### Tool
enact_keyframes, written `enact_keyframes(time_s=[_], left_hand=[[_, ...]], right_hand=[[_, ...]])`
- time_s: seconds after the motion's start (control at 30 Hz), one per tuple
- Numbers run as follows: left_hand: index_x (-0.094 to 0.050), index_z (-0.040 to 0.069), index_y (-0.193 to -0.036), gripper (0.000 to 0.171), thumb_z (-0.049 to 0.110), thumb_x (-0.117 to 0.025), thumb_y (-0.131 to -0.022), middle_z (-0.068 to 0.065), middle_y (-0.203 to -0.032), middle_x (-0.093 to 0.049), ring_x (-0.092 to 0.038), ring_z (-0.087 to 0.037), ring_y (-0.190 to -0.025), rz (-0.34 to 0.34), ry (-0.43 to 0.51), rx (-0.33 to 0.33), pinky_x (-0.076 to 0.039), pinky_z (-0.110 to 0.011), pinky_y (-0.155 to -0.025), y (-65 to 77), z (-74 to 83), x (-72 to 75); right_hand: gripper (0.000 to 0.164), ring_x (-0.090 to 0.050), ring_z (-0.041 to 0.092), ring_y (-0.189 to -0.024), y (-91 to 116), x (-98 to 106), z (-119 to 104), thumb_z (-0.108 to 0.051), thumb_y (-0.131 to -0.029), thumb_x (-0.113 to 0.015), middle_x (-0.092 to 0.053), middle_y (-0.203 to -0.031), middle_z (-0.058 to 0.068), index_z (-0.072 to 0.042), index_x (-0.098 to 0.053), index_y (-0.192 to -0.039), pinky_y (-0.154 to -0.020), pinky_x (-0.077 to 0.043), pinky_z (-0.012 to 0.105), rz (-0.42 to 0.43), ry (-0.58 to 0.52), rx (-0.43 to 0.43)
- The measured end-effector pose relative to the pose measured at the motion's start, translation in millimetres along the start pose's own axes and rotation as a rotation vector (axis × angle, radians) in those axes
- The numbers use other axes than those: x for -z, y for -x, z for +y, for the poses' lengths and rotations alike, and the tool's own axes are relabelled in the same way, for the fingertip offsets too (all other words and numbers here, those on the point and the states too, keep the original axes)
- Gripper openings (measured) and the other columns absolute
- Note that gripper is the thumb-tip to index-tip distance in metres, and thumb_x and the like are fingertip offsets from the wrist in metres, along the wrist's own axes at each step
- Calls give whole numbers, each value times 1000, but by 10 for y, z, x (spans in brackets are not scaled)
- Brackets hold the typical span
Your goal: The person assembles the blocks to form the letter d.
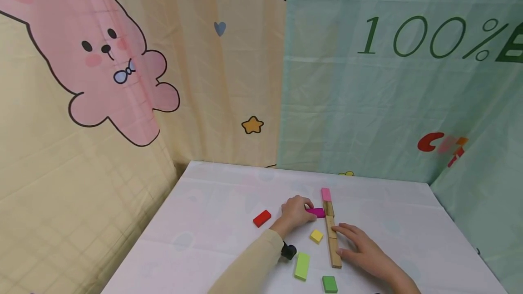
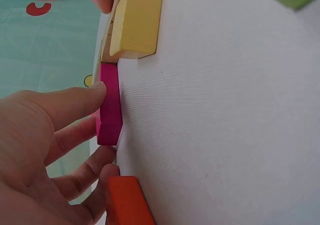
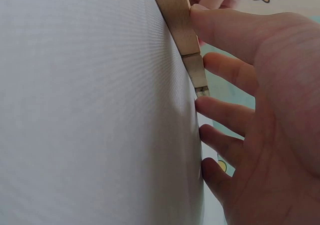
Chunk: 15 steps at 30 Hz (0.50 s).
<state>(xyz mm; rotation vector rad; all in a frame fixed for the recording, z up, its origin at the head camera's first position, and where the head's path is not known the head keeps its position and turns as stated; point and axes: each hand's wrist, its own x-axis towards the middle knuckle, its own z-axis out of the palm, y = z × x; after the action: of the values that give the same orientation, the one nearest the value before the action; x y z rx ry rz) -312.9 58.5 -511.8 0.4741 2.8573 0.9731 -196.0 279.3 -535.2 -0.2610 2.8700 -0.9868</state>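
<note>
My L hand pinches the magenta block, R hand spread loose w/ thumb at the wood row just right of L fingertips; pushing block too hard could prob. skew row.

Magenta block, tan wooden row, pale-spotted white cloth

A row of wooden blocks stands between my left hand and right hand, blocking a low crossing. A yellow block narrows the space left of it; rightward, the bench lies open.
</note>
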Motion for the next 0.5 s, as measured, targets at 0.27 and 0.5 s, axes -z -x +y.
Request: enact_keyframes(time_s=[0.27, 0.5], left_hand=[[-76, 24, -104, 23, 28, -85, -83, 10, -89, -62, -54, -10, -85, -68, 34, -37, -42, -49, -89, 9, 6, 158], [-75, 23, -109, 26, 28, -83, -85, 7, -94, -63, -53, -11, -89, -104, 48, -68, -44, -44, -86, 40, -77, 259]], right_hand=[[66, -35, 42, -140, 9, 9, -29, -58, -85, -72, -41, -153, 12, -33, -54, -144, -101, -35, 70, -3, 13, -30], [66, -34, 42, -140, 10, 1, -36, -57, -85, -72, -41, -153, 12, -33, -54, -144, -102, -34, 70, -10, -1, -39]])
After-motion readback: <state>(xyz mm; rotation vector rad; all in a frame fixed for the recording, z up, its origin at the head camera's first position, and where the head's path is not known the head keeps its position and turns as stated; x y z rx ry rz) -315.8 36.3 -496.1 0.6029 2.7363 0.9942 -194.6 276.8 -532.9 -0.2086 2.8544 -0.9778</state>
